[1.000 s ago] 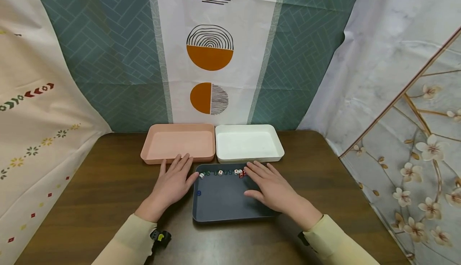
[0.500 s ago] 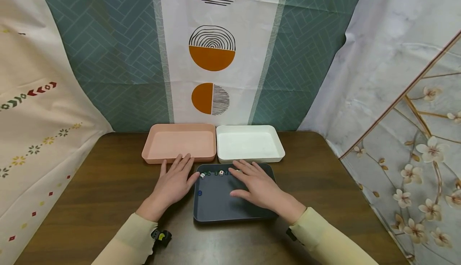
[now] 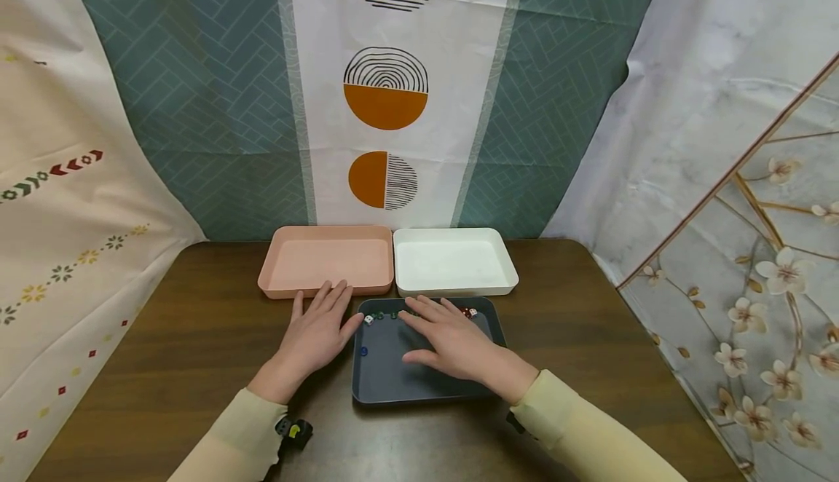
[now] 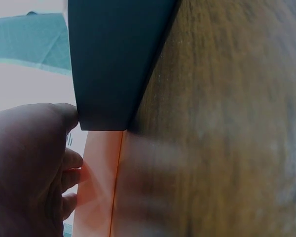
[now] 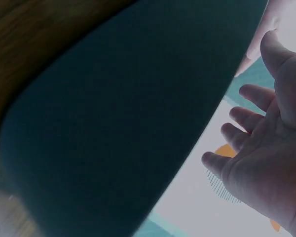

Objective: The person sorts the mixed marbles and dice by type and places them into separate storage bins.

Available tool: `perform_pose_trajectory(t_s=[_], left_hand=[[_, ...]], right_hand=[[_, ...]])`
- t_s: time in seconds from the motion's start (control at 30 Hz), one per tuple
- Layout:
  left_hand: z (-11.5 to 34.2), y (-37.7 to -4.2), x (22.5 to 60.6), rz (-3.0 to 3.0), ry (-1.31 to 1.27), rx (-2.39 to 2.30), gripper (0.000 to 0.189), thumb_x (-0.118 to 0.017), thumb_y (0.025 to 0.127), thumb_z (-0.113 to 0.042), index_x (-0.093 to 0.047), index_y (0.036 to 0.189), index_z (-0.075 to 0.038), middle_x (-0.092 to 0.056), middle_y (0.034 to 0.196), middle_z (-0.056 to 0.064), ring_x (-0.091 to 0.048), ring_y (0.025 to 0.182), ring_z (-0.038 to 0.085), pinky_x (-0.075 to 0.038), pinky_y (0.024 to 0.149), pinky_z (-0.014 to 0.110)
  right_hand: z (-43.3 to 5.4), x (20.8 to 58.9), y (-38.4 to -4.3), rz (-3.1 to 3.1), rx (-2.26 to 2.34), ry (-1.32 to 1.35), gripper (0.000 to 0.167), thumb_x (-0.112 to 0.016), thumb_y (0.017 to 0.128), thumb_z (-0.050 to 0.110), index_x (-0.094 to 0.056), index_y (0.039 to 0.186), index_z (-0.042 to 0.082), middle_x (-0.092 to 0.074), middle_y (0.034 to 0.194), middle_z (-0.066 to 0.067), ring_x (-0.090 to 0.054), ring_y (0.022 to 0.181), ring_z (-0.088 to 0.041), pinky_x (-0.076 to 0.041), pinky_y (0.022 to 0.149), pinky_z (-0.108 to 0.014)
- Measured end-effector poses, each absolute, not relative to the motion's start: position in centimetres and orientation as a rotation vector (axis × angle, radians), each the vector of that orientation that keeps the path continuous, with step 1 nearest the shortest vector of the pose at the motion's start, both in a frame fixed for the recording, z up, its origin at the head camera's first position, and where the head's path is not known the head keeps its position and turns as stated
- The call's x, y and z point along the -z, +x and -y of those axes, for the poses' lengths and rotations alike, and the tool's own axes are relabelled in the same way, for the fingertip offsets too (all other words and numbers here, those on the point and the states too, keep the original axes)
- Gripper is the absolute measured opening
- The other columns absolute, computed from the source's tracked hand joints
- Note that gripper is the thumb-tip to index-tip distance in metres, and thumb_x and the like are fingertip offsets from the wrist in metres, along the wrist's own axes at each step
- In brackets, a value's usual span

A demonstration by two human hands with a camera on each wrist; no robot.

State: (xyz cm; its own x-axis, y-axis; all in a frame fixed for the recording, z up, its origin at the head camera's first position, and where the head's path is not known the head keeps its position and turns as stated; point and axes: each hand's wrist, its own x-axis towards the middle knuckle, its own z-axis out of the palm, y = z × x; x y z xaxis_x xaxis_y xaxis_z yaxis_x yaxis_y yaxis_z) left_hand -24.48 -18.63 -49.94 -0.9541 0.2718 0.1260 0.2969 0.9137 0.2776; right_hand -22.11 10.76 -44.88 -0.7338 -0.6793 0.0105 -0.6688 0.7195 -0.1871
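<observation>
A shallow dark grey tray lies before me with small dice along its far side. White dice, green dice and a red die show there. One blue die sits apart near the left wall. My left hand has its fingers spread at the front of the pink tray. In the left wrist view, its thumb touches the dark tray's rim. My right hand is over the dark tray, palm down, fingers extended, hiding some dice. In the right wrist view, that hand holds nothing.
A white tray stands beside the pink one at the back of the brown wooden table. Patterned cloths hang behind the table and on both sides.
My right hand has moved left over the dark tray, uncovering red and white dice at the far right and covering dice nearer the middle. The left hand stays in place.
</observation>
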Motion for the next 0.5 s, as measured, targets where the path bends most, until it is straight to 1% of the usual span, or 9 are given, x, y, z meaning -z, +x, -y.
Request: perform_pose_trajectory(t_s=[0.27, 0.5], left_hand=[[18.7, -24.5, 50.0, 2.988, -0.444, 0.449, 0.074, -0.053, 0.115, -0.052, -0.041, 0.17, -0.005, -0.035, 0.177, 0.016, -0.024, 0.166, 0.041, -0.006, 0.127, 0.078], [18.7, -24.4, 50.0, 2.993, -0.447, 0.465, 0.074, -0.052, 0.115, -0.053, -0.04, 0.171, -0.005, -0.033, 0.178, 0.015, -0.022, 0.167, 0.04, -0.006, 0.127, 0.078]], right_hand=[[-8.7, 45.4, -22.5, -2.847, 0.194, -1.126, 0.074, -0.063, 0.108, 0.058, -0.051, 0.167, 0.016, -0.037, 0.178, -0.006, -0.028, 0.166, -0.027, -0.024, 0.132, -0.056], [-7.3, 45.9, -22.5, -2.794, 0.167, -1.138, 0.074, -0.065, 0.108, 0.058, -0.05, 0.168, 0.017, -0.039, 0.177, -0.006, -0.031, 0.165, -0.026, -0.027, 0.132, -0.054]])
